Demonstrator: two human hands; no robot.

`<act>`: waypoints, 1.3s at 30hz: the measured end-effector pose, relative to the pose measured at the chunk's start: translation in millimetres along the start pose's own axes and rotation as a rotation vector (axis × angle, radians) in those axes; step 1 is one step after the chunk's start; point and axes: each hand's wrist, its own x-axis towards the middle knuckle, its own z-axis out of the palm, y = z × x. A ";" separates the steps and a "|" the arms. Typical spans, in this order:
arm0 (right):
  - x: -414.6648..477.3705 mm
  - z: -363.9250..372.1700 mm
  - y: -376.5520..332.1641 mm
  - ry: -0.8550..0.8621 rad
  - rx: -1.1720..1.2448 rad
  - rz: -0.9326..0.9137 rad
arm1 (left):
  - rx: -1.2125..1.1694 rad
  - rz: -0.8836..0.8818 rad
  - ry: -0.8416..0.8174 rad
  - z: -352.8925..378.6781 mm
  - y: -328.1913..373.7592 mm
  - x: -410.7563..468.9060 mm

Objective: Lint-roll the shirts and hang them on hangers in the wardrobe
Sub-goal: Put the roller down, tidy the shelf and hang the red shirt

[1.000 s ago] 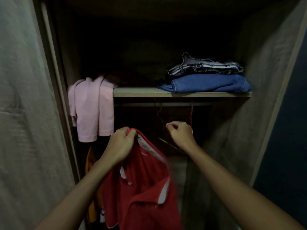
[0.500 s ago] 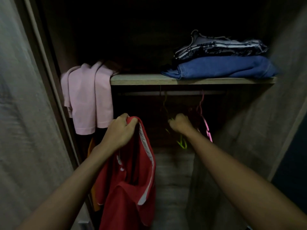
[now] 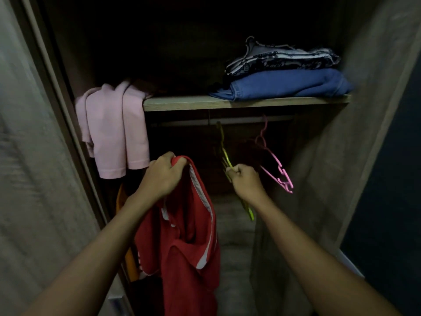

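Note:
My left hand [image 3: 162, 179] grips the top of a red shirt [image 3: 186, 242] with white trim, which hangs down inside the open wardrobe. To its right, my right hand [image 3: 245, 181] is closed on a yellow-green hanger [image 3: 224, 153] whose hook sits on the rail [image 3: 239, 121] under the shelf. A pink hanger [image 3: 274, 168] hangs from the same rail just right of that hand, apart from it. The lower end of the yellow-green hanger shows below my wrist.
A wooden shelf [image 3: 182, 103] crosses the wardrobe; a pink garment [image 3: 114, 131] drapes over its left end, folded blue jeans [image 3: 287, 84] and a patterned garment [image 3: 282, 57] lie at its right. An orange garment [image 3: 124, 224] hangs low left. Wardrobe walls stand close on both sides.
My right hand has reached in and closed on the yellow-green hanger. The red shirt has swung to hang straight from my left hand. My view has moved closer to the wardrobe.

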 end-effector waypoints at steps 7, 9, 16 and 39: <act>-137.8 -13.2 34.0 0.207 0.290 -0.058 | -0.018 0.005 -0.048 1.4 15.5 -15.0; -162.6 -12.1 41.4 0.212 0.414 0.062 | -0.026 0.021 -0.063 0.8 23.7 -20.2; -158.1 -43.5 18.5 0.304 0.610 0.084 | -0.023 0.052 -0.126 -7.1 52.2 -25.2; -94.2 -101.2 -76.5 0.030 0.068 -0.609 | 0.006 0.345 -0.419 -145.6 116.5 -21.6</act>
